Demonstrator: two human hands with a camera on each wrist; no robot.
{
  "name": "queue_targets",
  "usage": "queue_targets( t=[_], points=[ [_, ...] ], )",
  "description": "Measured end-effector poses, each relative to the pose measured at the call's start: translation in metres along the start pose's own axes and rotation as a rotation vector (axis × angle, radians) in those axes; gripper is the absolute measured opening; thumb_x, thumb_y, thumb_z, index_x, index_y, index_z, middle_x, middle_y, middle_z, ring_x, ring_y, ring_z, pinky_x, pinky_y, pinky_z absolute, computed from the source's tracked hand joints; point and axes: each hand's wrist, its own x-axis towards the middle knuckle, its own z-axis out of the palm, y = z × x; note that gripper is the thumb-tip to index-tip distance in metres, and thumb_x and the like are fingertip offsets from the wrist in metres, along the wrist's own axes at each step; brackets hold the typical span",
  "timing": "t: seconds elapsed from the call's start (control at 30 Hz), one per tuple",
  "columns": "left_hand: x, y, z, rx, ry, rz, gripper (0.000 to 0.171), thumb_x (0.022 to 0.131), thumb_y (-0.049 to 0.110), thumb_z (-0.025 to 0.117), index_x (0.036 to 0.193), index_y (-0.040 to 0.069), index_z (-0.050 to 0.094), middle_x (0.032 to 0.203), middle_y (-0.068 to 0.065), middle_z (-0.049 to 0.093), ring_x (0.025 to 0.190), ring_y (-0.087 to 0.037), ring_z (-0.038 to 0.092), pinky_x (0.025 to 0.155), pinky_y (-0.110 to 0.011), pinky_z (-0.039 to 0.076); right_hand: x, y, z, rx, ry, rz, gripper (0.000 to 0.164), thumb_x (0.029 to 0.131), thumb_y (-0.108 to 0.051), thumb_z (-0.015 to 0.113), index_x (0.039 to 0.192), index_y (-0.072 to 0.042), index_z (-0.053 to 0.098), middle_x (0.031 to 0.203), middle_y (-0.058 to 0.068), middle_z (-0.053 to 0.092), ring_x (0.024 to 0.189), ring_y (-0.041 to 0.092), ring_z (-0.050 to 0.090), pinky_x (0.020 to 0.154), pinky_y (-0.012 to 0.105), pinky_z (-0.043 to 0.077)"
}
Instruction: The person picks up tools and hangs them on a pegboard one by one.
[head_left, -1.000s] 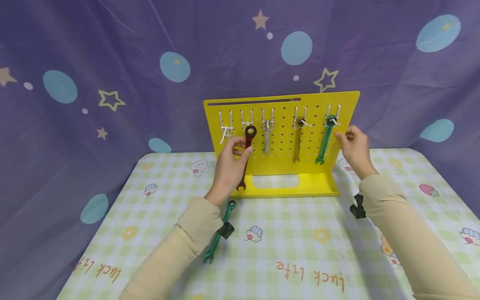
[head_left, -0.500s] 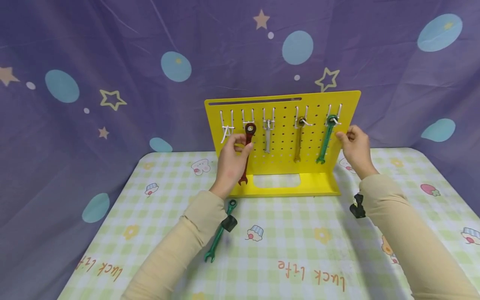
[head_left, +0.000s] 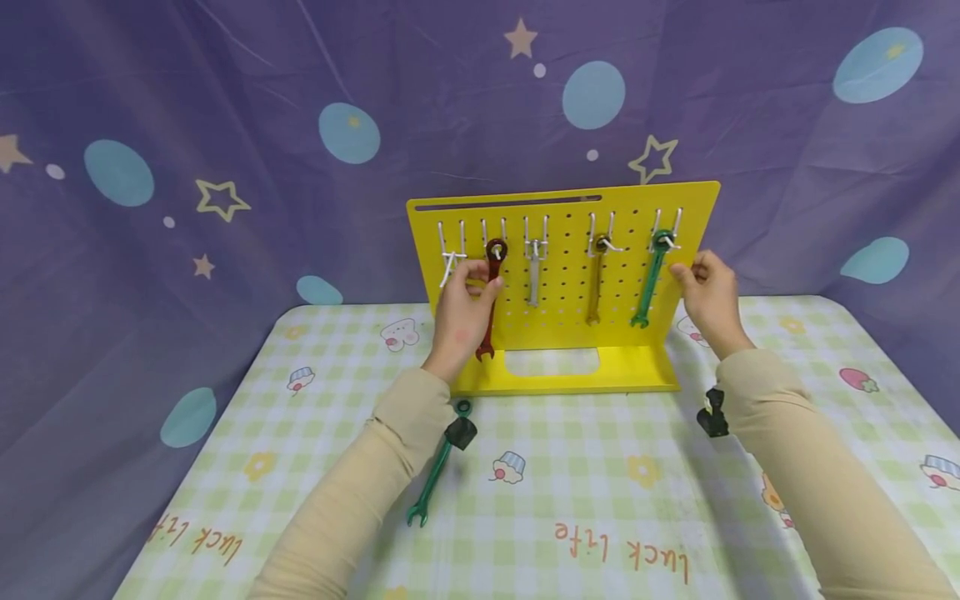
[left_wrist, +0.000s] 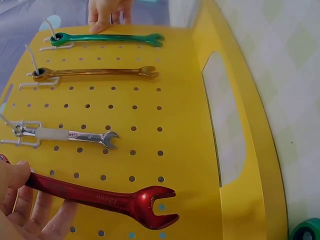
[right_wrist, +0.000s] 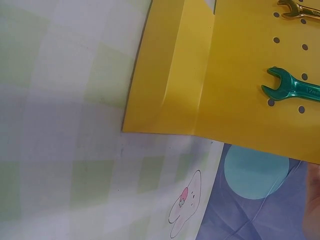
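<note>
My left hand [head_left: 461, 321] pinches a red combination wrench [left_wrist: 105, 198] by its shaft, ring end up and open end down. In the head view its ring lies at the second hook from the left on a yellow pegboard [head_left: 562, 325], and the hook's tip shows inside the ring. My right hand [head_left: 710, 300] grips the board's right edge between thumb and fingers. A silver wrench [left_wrist: 55, 134], a gold wrench [left_wrist: 95, 74] and a green wrench [left_wrist: 110, 38] hang from other hooks. The leftmost hook [head_left: 452, 257] carries nothing.
Another green wrench [head_left: 431, 492] lies on the checked tablecloth [head_left: 585, 500], partly under the left wrist's black camera [head_left: 461, 432]. The board's base has a raised front lip [head_left: 570, 385]. A purple curtain [head_left: 465, 83] hangs behind.
My left hand has raised the red wrench slightly and brought its ring toward the board, onto the hook's tip. The right hand has stayed on the board's edge.
</note>
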Motion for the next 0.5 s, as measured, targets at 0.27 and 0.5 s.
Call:
queue_targets(
  t=[0.27,0.5],
  points=[
    [0.0047,-0.003,0.0017,-0.017,0.001,-0.005,0.027,0.097,0.021,0.066,0.121,0.009,0.059,0.113,-0.004,0.061,0.101,-0.022,0.058,0.085,-0.035,0.05,0.0011,0.0009,0.0005,0.009,0.003,0.012,0.032,0.099,-0.027,0.06,0.098,0.004,0.053,0.074,-0.018,0.053,0.07,0.001,0.049,0.063,0.013,0.042],
    [0.0088,-0.0069,0.0024,-0.048,-0.016,0.009,0.027,0.097,0.018,0.066,0.12,0.006,0.058,0.113,-0.008,0.061,0.101,-0.024,0.059,0.088,-0.035,0.05,0.0011,0.0004,0.0005,-0.012,0.004,0.015,0.032,0.099,-0.027,0.059,0.097,0.004,0.053,0.076,-0.009,0.056,0.069,0.003,0.048,0.061,0.014,0.041]
  ],
)
